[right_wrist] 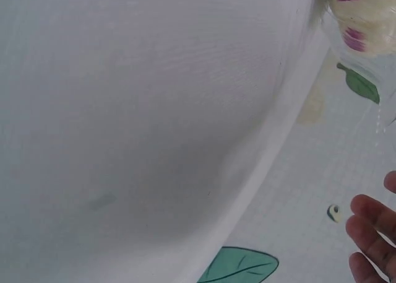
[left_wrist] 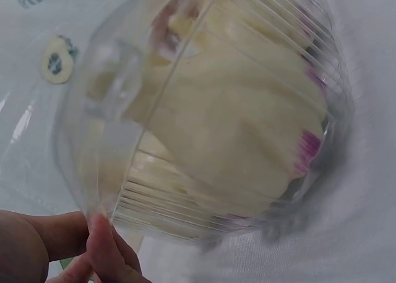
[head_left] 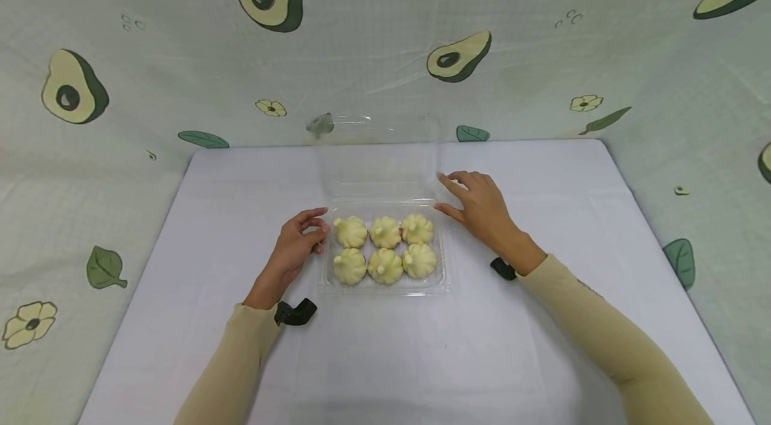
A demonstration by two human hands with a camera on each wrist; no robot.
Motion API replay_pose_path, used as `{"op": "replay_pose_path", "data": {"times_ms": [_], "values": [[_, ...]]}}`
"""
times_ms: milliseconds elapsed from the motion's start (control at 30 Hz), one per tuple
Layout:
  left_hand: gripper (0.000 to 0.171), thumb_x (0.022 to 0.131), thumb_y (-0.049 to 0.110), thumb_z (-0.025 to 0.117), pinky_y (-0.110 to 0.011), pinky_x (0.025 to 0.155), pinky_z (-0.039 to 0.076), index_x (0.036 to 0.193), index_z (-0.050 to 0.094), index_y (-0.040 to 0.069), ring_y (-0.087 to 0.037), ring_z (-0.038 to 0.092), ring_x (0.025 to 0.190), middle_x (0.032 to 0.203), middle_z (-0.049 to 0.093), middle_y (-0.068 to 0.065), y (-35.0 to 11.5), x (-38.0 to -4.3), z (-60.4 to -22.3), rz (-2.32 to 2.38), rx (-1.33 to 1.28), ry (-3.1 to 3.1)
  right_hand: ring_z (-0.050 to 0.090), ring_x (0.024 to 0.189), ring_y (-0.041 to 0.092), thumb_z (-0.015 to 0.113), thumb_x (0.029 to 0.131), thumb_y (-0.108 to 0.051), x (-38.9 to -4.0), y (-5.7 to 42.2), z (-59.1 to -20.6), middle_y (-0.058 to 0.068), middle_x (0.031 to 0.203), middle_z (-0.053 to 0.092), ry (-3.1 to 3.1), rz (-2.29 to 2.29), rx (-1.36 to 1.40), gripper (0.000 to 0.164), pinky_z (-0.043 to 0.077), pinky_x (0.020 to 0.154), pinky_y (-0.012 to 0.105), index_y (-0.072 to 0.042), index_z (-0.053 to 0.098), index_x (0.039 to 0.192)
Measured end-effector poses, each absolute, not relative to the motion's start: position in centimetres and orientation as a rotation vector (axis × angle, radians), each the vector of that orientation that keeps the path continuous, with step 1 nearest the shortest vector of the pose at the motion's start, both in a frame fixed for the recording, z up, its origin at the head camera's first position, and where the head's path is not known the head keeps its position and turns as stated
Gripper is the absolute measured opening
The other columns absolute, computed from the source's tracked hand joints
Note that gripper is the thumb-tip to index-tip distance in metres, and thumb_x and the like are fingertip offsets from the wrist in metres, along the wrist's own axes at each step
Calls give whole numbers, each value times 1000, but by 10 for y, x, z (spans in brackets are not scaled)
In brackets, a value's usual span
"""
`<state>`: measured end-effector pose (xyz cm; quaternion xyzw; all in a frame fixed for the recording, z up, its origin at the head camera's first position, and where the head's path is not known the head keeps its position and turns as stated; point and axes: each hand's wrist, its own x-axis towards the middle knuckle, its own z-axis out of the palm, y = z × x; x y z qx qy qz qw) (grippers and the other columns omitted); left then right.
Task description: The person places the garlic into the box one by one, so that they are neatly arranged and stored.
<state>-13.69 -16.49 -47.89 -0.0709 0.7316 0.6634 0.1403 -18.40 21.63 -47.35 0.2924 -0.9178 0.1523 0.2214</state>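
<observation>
A clear plastic clamshell container (head_left: 385, 292) lies on the table with its lid (head_left: 379, 167) raised at the back. Several pale garlic bulbs (head_left: 385, 266) sit inside in two rows, stems up. Purple streaks show on a garlic bulb (left_wrist: 241, 128) through the container's side in the left wrist view. My left hand (head_left: 295, 241) is at the container's left side, thumb and finger pinching its rim. On the other side, my right hand (head_left: 482, 207) has its fingers extended and spread, fingertips right at the lid's lower right edge. In the right wrist view, fingers (right_wrist: 371, 233) show loosely spread.
White cloth (head_left: 482, 358) covers the table. Behind and on both sides hangs a pale curtain (head_left: 373, 30) printed with avocados, leaves and flowers; the raised lid overlaps it in the head view. A dark wrist camera (head_left: 296, 312) sits by the left sleeve.
</observation>
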Motion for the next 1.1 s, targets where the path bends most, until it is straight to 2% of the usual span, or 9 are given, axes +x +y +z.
{"op": "replay_pose_path", "data": {"times_ms": [367,567,633,767,867,1000,1100], "values": [[49,106,3,62,-20,61,49,153,50,-2,-7,55,73,108,59,-2,-163,-136,-478,1932,-218,2122,67,108,42,85,92,-23,-174,221,-470,22,121,69,-2553,388,863,47,54,95,56,-2,73,132],[49,106,3,62,-19,61,49,153,49,-3,-6,55,72,108,59,-2,-162,-135,-479,1938,-221,2103,68,108,42,84,93,-17,-170,223,-470,23,121,69,-2582,359,869,27,55,97,55,3,78,111],[48,107,3,61,-19,61,49,153,49,-4,-6,55,73,108,59,-1,-162,-135,-479,1942,-230,2093,67,111,41,85,92,-14,-168,223,-469,22,124,69,-2603,350,874,25,54,98,54,3,79,109],[47,107,1,59,-19,63,50,151,46,-7,-6,55,75,108,59,-2,-164,-135,-480,1947,-249,2065,66,114,40,87,86,-3,-166,226,-469,20,129,67,-2639,306,904,41,55,98,54,0,75,125],[50,108,2,58,-20,67,51,154,42,-7,-7,57,81,115,60,-5,-164,-134,-479,1942,-238,2052,66,113,40,84,87,-2,-165,227,-470,19,130,66,-2651,288,931,51,55,96,54,-3,71,136],[54,110,8,56,-24,74,49,160,39,-1,-9,57,92,129,57,-10,-165,-133,-478,1910,-222,2054,67,112,40,81,93,-8,-164,228,-472,19,128,67,-2651,288,955,48,56,95,54,-7,70,140],[51,112,12,53,-23,75,48,161,40,3,-8,57,95,128,59,-6,-167,-133,-479,1916,-233,2020,67,111,39,82,93,-8,-162,229,-473,18,127,68,-2651,271,963,49,56,95,53,-8,70,140]]}}
